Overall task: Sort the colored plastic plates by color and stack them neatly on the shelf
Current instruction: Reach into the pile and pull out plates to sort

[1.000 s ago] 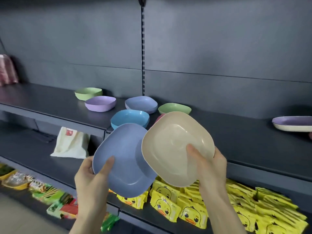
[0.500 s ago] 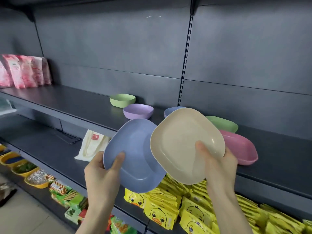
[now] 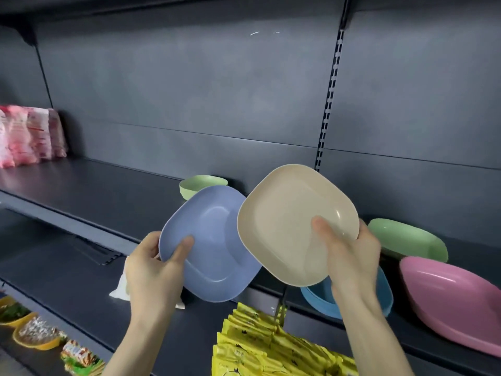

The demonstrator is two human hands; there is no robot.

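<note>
My left hand (image 3: 151, 270) grips a periwinkle-blue square plate (image 3: 214, 245) by its lower left rim, tilted toward me. A beige square plate (image 3: 287, 221) is held at its lower right rim by my right hand (image 3: 349, 259); it overlaps the blue plate's right edge. Both are held in front of the dark shelf (image 3: 108, 191). On the shelf lie a light green plate (image 3: 198, 183) behind the blue one, another green plate (image 3: 406, 240), a pink plate (image 3: 455, 297) and a bright blue plate (image 3: 320, 299), partly hidden by my right wrist.
Pink packets (image 3: 29, 137) stand at the shelf's far left. A white bag (image 3: 120, 289) lies on the lower shelf behind my left hand. Yellow duck packets (image 3: 268, 346) and snack trays (image 3: 35, 332) fill the shelves below. A slotted upright (image 3: 329, 99) divides the back wall.
The view has swung left and closer to the shelf, so the shelf plates have slid rightward in frame. Both hands keep the same plates, raised slightly against the shelf.
</note>
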